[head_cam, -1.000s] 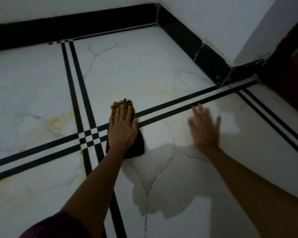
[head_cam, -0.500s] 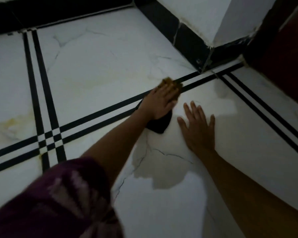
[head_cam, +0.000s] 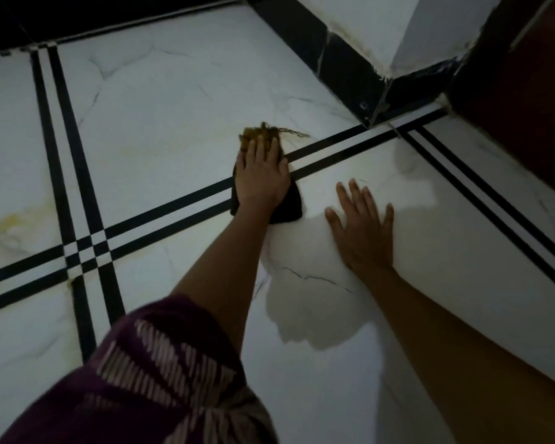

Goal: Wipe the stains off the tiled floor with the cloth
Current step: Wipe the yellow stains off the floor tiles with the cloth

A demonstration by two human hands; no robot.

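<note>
My left hand lies flat on a dark cloth with a frayed brown-yellow edge, pressing it on the white marble-look tiled floor across a pair of black stripes. Most of the cloth is hidden under the palm. My right hand rests flat on the tile to the right, fingers spread, holding nothing. Faint yellow stains show on the tile at the far left, and a paler yellowish mark lies left of the cloth.
Black skirting runs under a white wall corner at the upper right. A dark reddish door or panel stands at the far right. Black double stripes cross at the left. My patterned purple sleeve fills the lower left.
My left hand has slid the cloth right along the stripes and then a little back left. My right hand has stayed flat on the tile. The camera view has shifted.
</note>
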